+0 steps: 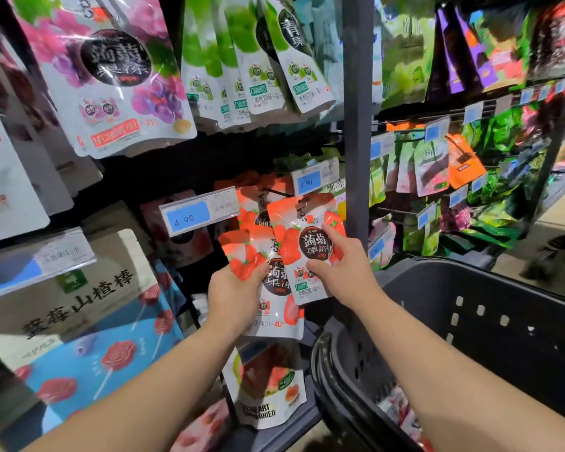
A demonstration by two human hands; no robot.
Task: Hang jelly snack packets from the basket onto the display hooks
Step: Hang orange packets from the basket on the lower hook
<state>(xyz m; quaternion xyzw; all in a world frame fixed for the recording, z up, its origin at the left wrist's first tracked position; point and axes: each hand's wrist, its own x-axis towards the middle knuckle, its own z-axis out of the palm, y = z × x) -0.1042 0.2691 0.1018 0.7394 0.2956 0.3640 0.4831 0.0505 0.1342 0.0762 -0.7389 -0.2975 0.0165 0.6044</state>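
My right hand (343, 265) pinches a red strawberry jelly packet (304, 236) and holds its top up by the display hook (276, 191), just under the 4.90 price tag (315, 180). More strawberry packets (250, 205) hang behind it on that hook. My left hand (232, 295) grips another strawberry packet (276, 308), or a small stack, lower and to the left, partly behind the first. The dark basket (470, 324) stands at lower right with a few packets (402, 409) showing at its bottom.
Purple grape packets (111, 76) and green ones (242, 66) hang on the row above. A second 4.90 tag (198, 210) sticks out to the left. A grey upright post (357, 125) stands right of the hook. Boxed hawthorn sweets (79, 305) fill the lower left.
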